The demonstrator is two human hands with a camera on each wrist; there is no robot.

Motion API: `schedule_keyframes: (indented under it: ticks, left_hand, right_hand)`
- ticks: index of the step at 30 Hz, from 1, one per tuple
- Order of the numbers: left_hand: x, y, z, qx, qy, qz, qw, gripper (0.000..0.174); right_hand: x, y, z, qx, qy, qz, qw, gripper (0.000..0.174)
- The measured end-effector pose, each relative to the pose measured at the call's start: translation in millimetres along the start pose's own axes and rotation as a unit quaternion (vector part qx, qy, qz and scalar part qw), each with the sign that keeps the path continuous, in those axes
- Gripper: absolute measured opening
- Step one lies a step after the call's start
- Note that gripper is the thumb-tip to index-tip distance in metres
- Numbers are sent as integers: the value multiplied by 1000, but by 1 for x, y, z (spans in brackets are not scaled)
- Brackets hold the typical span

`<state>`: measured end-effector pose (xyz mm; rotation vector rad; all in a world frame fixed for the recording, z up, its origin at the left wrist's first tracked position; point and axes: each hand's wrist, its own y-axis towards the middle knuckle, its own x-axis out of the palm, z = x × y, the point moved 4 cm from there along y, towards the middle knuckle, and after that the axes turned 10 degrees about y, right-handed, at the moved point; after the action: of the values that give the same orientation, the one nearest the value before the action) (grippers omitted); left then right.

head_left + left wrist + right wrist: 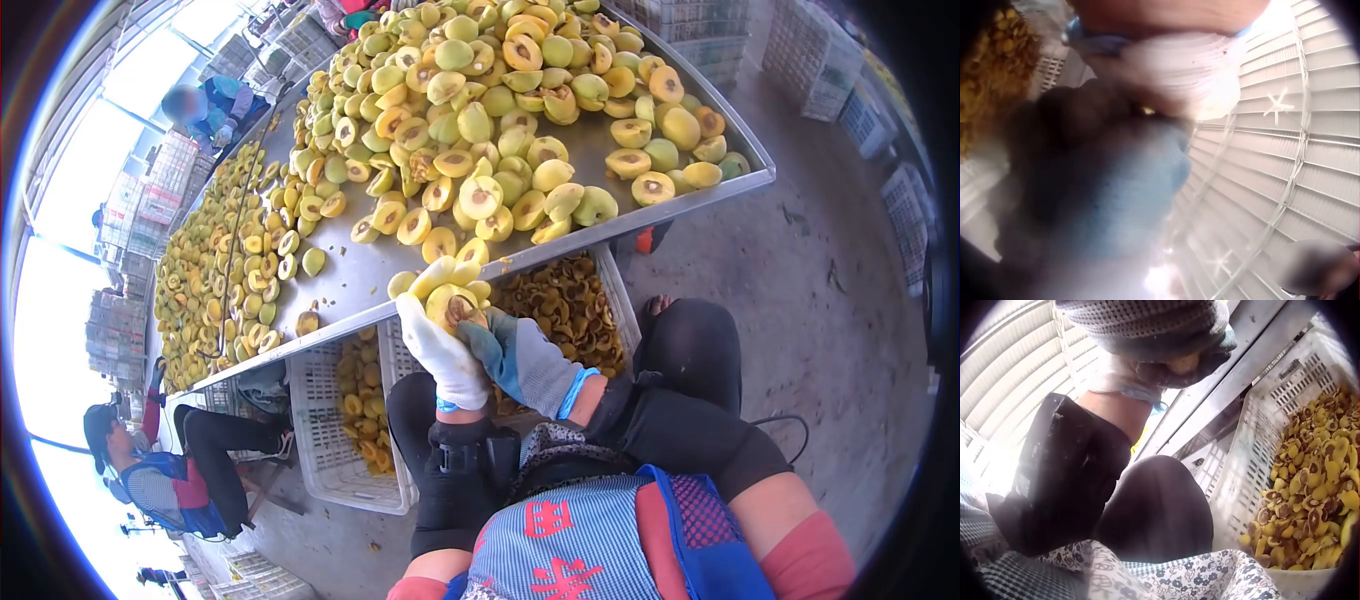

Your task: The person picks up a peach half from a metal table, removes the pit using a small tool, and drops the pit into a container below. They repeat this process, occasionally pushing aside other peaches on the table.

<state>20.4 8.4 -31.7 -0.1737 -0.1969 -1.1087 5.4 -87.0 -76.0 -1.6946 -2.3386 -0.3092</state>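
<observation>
Head: from above, forward and down over the bench [360, 270]. Wrists: very near, upward past left hand [1179, 69] and right hand [1147, 331] (left view blurred). Shared by head and right wrist: white crate [625, 300].

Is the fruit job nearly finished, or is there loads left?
Not nearly. Done: one crate under the table holds yellow pieces, a second crate holds brownish scraps. In hand: the left hand grips a stack of halves while the right hand picks at one. Left: a big pile of halves, many with stones showing, covers the table.
</observation>
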Motion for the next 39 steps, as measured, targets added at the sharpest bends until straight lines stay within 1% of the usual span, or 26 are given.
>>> schedule_keyframes:
  ticks: [3, 6, 9, 11, 12, 14, 15, 17, 18, 20, 21, 23, 24, 25, 26, 27, 29, 31, 33, 34, 35, 36, 37, 39]
  left_hand:
    - [-2, 0, 0, 20, 19, 0, 1000, 57]
    - [-3, 0, 8, 21, 62, -26, 998, 58]
    - [-4, 1, 12, 31, 114, -49, 992, 59]
    - [-3, -3, 11, 52, 136, -50, 988, 59]
    - [-4, -4, 11, 49, 126, -50, 990, 59]
    - [-5, -5, 8, 44, 104, -48, 992, 58]
    - [-5, -1, 5, 34, 101, -76, 991, 57]
    - [-8, 9, 0, 16, 94, -130, 987, 55]
    - [-8, 9, 0, 14, 88, -105, 990, 53]
    - [-4, 7, 1, 9, 79, -57, 995, 49]
    - [-2, 5, 2, 3, 61, -54, 997, 48]
    - [-2, 0, 3, -9, 23, -44, 999, 44]
    - [0, -2, 8, -8, 55, -60, 997, 47]
    - [2, -3, 16, -7, 86, -76, 993, 50]
    - [2, -3, 20, -5, 117, -93, 989, 54]
    - [-1, -1, 16, -18, 102, -113, 988, 55]
    - [-5, 4, 4, -43, 71, -154, 985, 57]
    - [-3, 5, 1, -67, 60, -161, 983, 59]
    - [-1, 5, 1, -103, 45, -155, 981, 59]
    - [0, 4, 3, -100, 73, -157, 980, 59]
    - [0, 4, 6, -97, 101, -159, 977, 59]
    - [0, 4, 7, -93, 127, -160, 975, 59]
    - [1, 6, 6, -89, 146, -190, 967, 59]
    - [0, 11, 2, -82, 182, -249, 948, 58]
  right_hand:
    - [1, -2, -3, 5, 18, -37, 999, 55]
    - [-5, -5, -13, 16, -65, -44, 997, 50]
    - [-4, -8, -17, 74, -49, -61, 994, 48]
    - [4, -11, -1, 30, 15, -38, 999, 48]
    - [7, -12, 2, 8, 47, -27, 999, 48]
    - [5, -13, 3, 9, 7, -22, 1000, 47]
    - [3, -13, 2, 10, -13, -20, 1000, 47]
    - [-6, -8, -21, 43, -136, -20, 989, 47]
    - [-9, -7, -27, 60, -197, -20, 978, 48]
    - [-10, -6, -15, 22, -164, -25, 986, 54]
    - [-9, -5, -11, 3, -147, -26, 989, 57]
    - [-2, -7, -6, 0, -25, -52, 998, 63]
    - [1, -7, -6, -1, 37, -65, 997, 66]
    - [1, -7, -15, 144, 73, -109, 981, 65]
    - [-5, -10, -32, 285, 108, -150, 940, 65]
    - [-7, -19, -44, 420, 141, -186, 877, 64]
    - [-6, -23, -42, 449, 222, -220, 837, 60]
    - [-9, -21, -24, 471, 297, -265, 787, 59]
    - [-7, -21, -18, 476, 327, -270, 770, 59]
    - [-5, -21, -20, 479, 341, -272, 762, 59]
    - [-7, -21, -20, 451, 257, -246, 819, 59]
    - [-7, -21, -32, 419, 168, -217, 866, 60]
    - [-10, -20, -38, 382, 77, -186, 902, 60]
    - [-14, -20, -34, 410, 110, -218, 879, 62]
